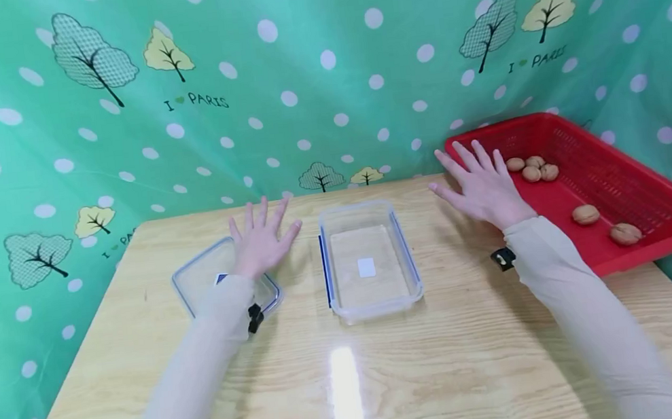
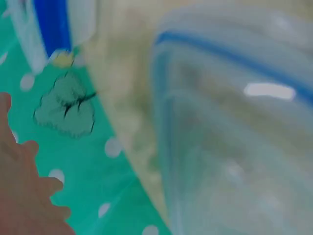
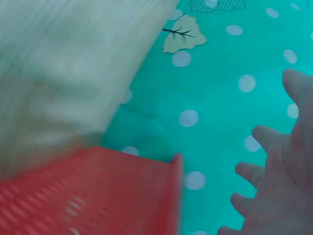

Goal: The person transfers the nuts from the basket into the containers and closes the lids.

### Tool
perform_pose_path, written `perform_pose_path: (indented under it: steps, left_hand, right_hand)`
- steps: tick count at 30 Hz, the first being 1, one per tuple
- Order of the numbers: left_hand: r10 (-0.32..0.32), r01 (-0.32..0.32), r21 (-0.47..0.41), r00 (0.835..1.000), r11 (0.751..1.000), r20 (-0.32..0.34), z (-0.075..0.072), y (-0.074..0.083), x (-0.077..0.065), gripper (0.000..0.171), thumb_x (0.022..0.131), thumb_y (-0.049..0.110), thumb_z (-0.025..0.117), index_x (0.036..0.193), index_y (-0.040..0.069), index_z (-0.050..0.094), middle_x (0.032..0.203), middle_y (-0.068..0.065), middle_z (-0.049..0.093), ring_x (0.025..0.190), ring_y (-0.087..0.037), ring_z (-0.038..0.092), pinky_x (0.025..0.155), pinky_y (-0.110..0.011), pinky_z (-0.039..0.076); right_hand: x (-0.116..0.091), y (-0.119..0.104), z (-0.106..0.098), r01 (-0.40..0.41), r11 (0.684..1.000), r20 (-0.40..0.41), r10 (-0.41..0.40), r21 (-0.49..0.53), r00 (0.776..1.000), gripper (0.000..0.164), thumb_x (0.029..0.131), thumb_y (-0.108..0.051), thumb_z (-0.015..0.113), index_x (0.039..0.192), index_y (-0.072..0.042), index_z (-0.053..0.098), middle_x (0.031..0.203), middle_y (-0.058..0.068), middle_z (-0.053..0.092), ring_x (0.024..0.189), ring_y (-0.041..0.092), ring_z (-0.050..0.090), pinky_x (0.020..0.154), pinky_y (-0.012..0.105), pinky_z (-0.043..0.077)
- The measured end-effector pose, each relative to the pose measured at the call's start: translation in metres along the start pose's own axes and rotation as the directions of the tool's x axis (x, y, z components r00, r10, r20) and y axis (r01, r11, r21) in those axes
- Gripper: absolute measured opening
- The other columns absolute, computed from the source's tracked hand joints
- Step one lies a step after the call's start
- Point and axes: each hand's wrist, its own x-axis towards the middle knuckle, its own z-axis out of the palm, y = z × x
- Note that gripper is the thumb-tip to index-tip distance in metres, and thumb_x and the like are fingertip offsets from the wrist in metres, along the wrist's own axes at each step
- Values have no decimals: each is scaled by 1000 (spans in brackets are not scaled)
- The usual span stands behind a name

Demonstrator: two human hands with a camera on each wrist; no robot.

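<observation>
My left hand [image 1: 262,243] is spread above a clear lid [image 1: 202,272] with a blue seal, its fingers straight and holding nothing. In the left wrist view the lid [image 2: 234,147] fills the right side, with the fingers [image 2: 49,186] apart from it. Between the hands stands a clear rectangular container [image 1: 376,301] with blue edging, a small white square on its floor. My right hand [image 1: 484,190] hovers by the left rim of a red basket [image 1: 567,240], fingers spread with nothing in them. Several walnuts [image 1: 586,214] lie inside the basket.
The light wooden table [image 1: 439,376] carries a bright glare streak near its front middle. A green dotted curtain [image 1: 331,101] with printed trees hangs behind and along both sides. The basket's right end reaches toward the table's right edge.
</observation>
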Motion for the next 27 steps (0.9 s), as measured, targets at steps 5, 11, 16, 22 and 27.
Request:
perform_pose_path:
  steps: [5, 11, 16, 22, 27]
  left_hand:
    - [69, -67, -22, 994, 997, 80, 19, 7, -17, 67, 99, 58, 29, 156, 26, 14, 160, -15, 4, 143, -42, -6, 105, -67, -14]
    - [148, -141, -72, 982, 987, 117, 31, 17, -30, 66, 100, 58, 30, 156, 25, 18, 159, -16, 12, 143, -42, 3, 107, -69, -6]
    - [180, -168, -127, 980, 978, 89, 31, 19, -35, 66, 100, 57, 29, 156, 23, 18, 158, -17, 15, 142, -43, 7, 107, -69, -4]
    - [257, -226, -233, 960, 946, 113, 27, 22, -44, 69, 99, 57, 34, 157, 24, 13, 158, -16, 12, 142, -44, 9, 109, -67, -3]
    - [368, -274, -408, 914, 871, 169, 29, 23, -49, 74, 100, 49, 43, 157, 19, 7, 159, -17, 8, 142, -43, 9, 110, -65, 1]
  right_hand:
    - [-11, -1, -20, 76, 995, -47, -80, -69, 996, 71, 98, -50, 43, 156, -18, 18, 158, 19, 10, 143, 41, -2, 112, 60, -5]
    - [-17, 4, -41, 124, 986, -40, -130, -111, 991, 72, 97, -42, 50, 156, -16, 19, 157, 20, 12, 143, 42, 1, 113, 59, -5]
    - [-17, 15, -52, 142, 982, 22, -141, -122, 990, 73, 96, -42, 52, 156, -15, 19, 157, 22, 13, 142, 44, 4, 113, 59, -3]
    - [-14, 40, -55, 150, 981, 83, -141, -121, 987, 80, 91, -33, 64, 155, -11, 20, 155, 25, 15, 140, 46, 8, 112, 63, 6]
    - [-9, 67, -49, 176, 978, 115, -163, -115, 980, 81, 90, -33, 66, 154, -9, 22, 153, 26, 18, 139, 46, 12, 110, 65, 13]
